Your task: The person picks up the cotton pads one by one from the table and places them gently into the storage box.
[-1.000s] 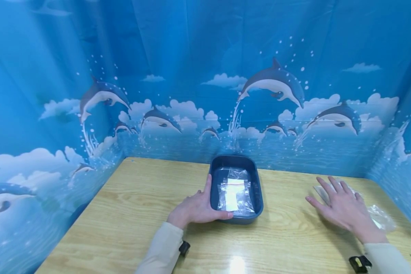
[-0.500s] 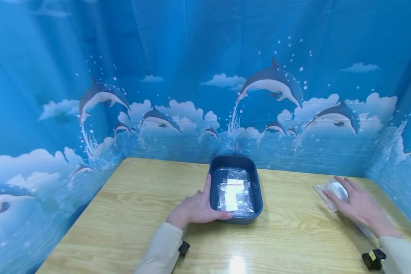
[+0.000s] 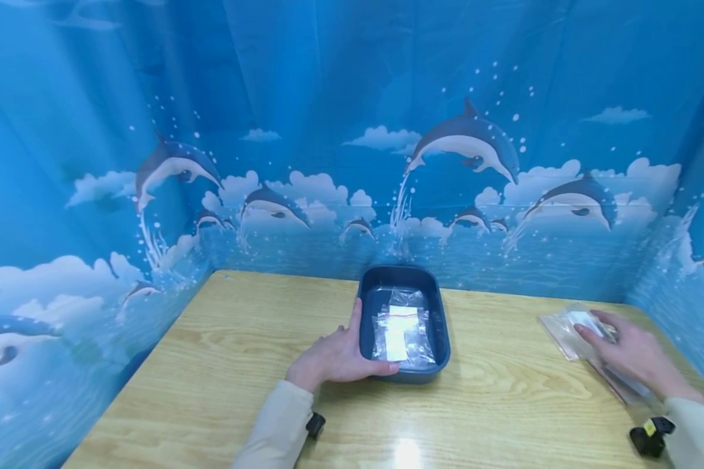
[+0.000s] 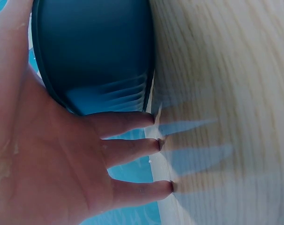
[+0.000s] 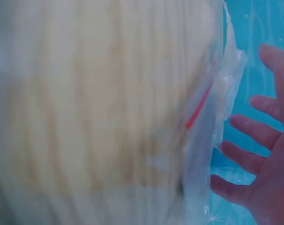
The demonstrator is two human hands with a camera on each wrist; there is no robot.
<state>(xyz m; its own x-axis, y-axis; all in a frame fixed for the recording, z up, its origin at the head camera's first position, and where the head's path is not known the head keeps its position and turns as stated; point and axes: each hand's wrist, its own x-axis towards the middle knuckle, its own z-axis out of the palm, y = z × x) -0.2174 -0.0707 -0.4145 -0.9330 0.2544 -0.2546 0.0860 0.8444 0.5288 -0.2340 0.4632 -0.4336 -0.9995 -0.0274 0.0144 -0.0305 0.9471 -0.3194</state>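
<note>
Some clear bags point(image 3: 410, 345) are lying in a dark blue tray point(image 3: 409, 277) at lower centre of the head view. My left hand point(image 3: 341, 358) is resting spread against its left side, thumb along the near rim. At lower right, my right hand point(image 3: 636, 352) is hanging, fingers parted, over other bags point(image 3: 559, 332) on the desk point(image 3: 493, 371); I am unable to tell if it is touching them.

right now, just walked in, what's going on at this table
A person's left hand rests against a dark blue bin, thumb at its near rim, with clear plastic bags lying inside. The right hand is close over more clear bags at the right side of the wooden table; whether it touches them is hard to tell.
</note>
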